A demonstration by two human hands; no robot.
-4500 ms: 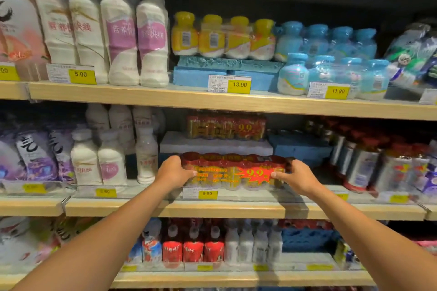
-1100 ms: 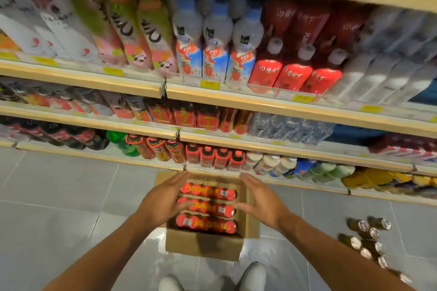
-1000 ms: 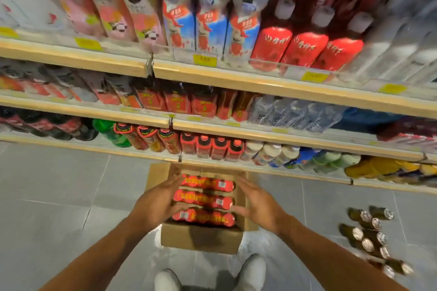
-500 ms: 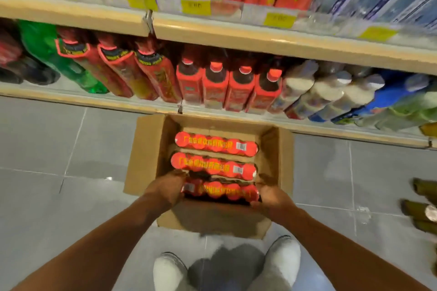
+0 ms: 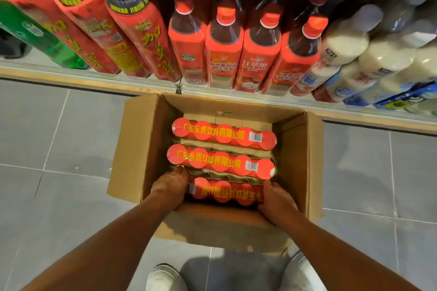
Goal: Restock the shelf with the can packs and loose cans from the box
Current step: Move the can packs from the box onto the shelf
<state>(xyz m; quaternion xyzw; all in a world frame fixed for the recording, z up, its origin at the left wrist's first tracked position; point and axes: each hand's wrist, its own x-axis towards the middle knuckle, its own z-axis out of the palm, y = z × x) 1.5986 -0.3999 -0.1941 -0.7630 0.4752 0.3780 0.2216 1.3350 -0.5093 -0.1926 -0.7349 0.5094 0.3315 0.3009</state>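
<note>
Cardboard box (image 5: 139, 149), left hand (image 5: 170, 188) and right hand (image 5: 277, 203) each curled round an end of the nearest can pack (image 5: 227, 192).

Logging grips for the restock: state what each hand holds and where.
The nearest can pack in the box: left hand grips its left end, right hand its right end.

You stood in a shop, in the drinks aisle. The low shelf (image 5: 71, 81) before you carried drinks of the same kind in close rows: red-labelled bottles (image 5: 222, 54), white milky bottles (image 5: 343, 42), a green bottle (image 5: 35, 30) at the left. On the grey tiled floor (image 5: 59, 137) a cardboard box (image 5: 139, 149) was open, and the can packs (image 5: 223, 134) inside had printed barcodes (image 5: 255, 137) (as goods for sale have).
</note>
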